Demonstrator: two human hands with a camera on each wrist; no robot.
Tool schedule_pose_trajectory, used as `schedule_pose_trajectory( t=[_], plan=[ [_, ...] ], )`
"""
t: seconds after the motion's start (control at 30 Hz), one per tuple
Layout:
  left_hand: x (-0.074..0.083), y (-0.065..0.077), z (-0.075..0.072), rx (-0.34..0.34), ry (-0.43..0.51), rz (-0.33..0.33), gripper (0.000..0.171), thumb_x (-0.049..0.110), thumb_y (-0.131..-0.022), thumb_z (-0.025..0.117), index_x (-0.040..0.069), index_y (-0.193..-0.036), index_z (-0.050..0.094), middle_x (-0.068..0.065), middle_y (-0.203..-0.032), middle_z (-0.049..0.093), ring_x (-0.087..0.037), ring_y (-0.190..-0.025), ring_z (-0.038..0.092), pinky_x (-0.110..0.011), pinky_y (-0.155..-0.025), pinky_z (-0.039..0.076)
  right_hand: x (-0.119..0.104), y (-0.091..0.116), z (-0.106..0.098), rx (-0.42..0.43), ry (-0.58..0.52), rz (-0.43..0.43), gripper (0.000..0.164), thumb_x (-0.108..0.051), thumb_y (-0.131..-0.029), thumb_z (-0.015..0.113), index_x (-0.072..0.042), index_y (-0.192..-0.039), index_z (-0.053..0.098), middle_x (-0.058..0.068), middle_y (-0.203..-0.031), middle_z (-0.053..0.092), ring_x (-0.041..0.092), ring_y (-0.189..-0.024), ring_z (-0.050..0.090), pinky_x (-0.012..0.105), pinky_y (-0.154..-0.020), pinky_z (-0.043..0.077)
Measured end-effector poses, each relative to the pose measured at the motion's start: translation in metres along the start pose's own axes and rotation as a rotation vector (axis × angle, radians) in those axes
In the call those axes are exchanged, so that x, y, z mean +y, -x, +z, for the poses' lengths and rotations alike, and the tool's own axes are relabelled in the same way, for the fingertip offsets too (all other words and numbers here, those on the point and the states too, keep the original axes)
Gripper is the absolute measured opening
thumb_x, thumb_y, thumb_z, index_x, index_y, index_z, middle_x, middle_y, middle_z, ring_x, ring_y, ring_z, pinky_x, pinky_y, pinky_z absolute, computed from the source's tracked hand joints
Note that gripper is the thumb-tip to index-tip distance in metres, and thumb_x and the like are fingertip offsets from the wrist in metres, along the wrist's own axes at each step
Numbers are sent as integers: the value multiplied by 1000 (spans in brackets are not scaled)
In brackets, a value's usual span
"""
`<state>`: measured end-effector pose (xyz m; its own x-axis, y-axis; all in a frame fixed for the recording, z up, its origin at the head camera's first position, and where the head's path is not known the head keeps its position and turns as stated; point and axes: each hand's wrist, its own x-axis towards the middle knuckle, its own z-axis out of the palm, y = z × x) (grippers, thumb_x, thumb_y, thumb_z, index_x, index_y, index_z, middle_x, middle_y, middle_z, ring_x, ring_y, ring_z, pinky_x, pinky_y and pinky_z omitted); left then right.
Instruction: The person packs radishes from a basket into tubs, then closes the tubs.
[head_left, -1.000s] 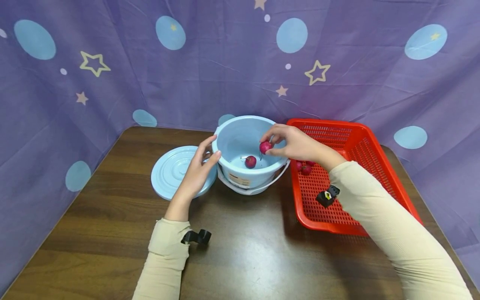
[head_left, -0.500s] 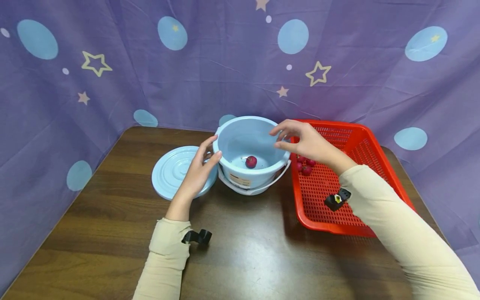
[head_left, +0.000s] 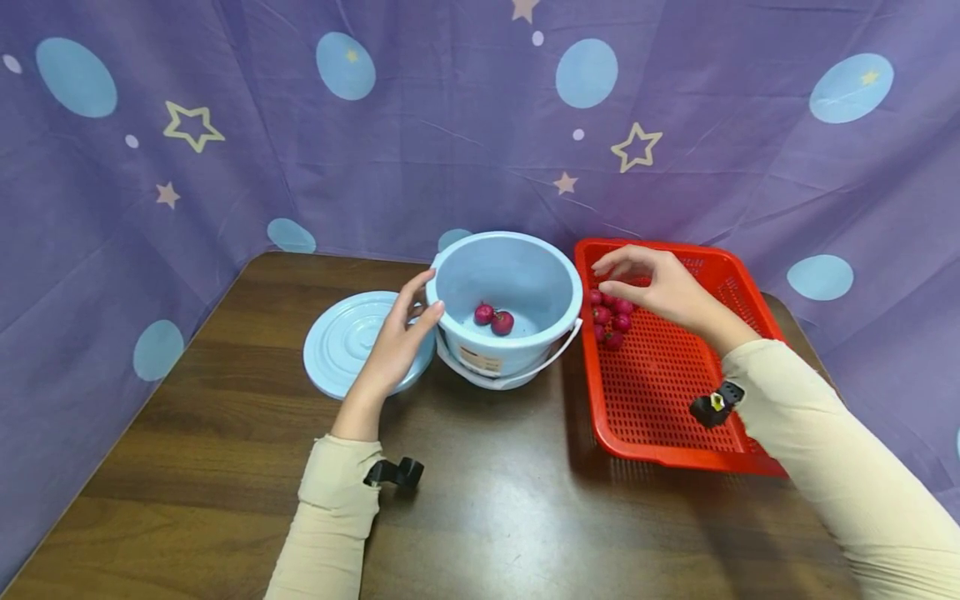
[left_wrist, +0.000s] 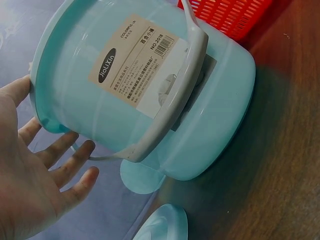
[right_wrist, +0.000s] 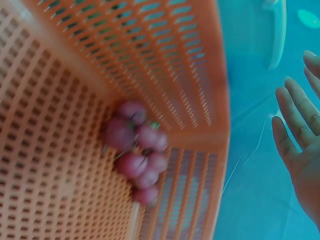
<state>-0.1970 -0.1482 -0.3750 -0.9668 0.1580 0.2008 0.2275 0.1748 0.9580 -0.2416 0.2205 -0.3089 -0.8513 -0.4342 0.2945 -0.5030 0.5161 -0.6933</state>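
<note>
Two round red radishes [head_left: 502, 323] lie side by side on the floor of a light-blue bucket [head_left: 517, 357]. My left hand [head_left: 393, 346] rests at the bucket's left rim, its fingers spread and loosely extended along the outside in the left wrist view. Over the left part of a red plastic basket [head_left: 597, 408] hovers my right hand [head_left: 663, 287], fingers and thumb apart with nothing between them. Just below it, several radishes [head_left: 622, 322] are bunched against the basket's left wall. In the right wrist view that cluster [right_wrist: 135, 165] sits in a corner.
A light-blue lid [head_left: 337, 346] lies on the wooden table [head_left: 495, 483] left of the bucket, partly behind the left hand. The bucket's pale handle [head_left: 562, 350] hangs down in front. A purple patterned cloth [head_left: 465, 150] closes off the back.
My right hand has let go of a radish inside the bucket, where two now lie instead of one, and has moved right over the basket. The left hand has stayed at the rim.
</note>
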Motion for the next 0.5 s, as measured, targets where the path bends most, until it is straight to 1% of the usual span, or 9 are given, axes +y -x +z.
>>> schedule_pose_trajectory(
  t=[0.07, 0.17, 0.3, 0.43, 0.5],
  plan=[
    [0, 0, 0, -2, -3, -3, 54, 33, -103, 52, 25, -154, 35, -14, -148, 40, -34, -132, 40, -53, -109, 33, 6, 3, -2, 3, 24, 15, 27, -8, -88, 75, -5, -114, 70, 12, -107, 69, 11, -89, 62, 21, -81, 46],
    [0, 0, 0, -7, -7, -7, 55, 34, -103, 52, 25, -154, 34, -14, -149, 39, -35, -133, 39, -54, -110, 32, 14, 8, -5, 3, 43, 50, 29, -9, -88, 76, -7, -116, 70, 10, -108, 70, 10, -90, 62, 20, -80, 46],
    [1, 1, -1, -11, -11, -15, 55, 35, -103, 51, 26, -154, 33, -13, -151, 37, -35, -134, 38, -55, -110, 31, 24, 13, -8, -10, 48, 109, 31, -13, -88, 76, -8, -117, 69, 9, -110, 70, 11, -90, 62, 21, -80, 47],
    [2, 0, -1, -12, -15, -14, 55, 36, -103, 52, 28, -154, 34, -11, -151, 37, -34, -133, 38, -54, -109, 32, 38, 16, -7, -39, 58, 141, 33, -14, -88, 76, -5, -119, 68, 13, -109, 69, 15, -90, 63, 24, -79, 49],
    [1, 1, -1, -10, -12, -12, 54, 36, -103, 52, 29, -154, 34, -11, -150, 38, -33, -132, 39, -53, -109, 33, 47, 19, -3, -64, 70, 158, 34, -16, -88, 76, -4, -119, 68, 15, -108, 69, 18, -90, 63, 26, -79, 49]
  ],
)
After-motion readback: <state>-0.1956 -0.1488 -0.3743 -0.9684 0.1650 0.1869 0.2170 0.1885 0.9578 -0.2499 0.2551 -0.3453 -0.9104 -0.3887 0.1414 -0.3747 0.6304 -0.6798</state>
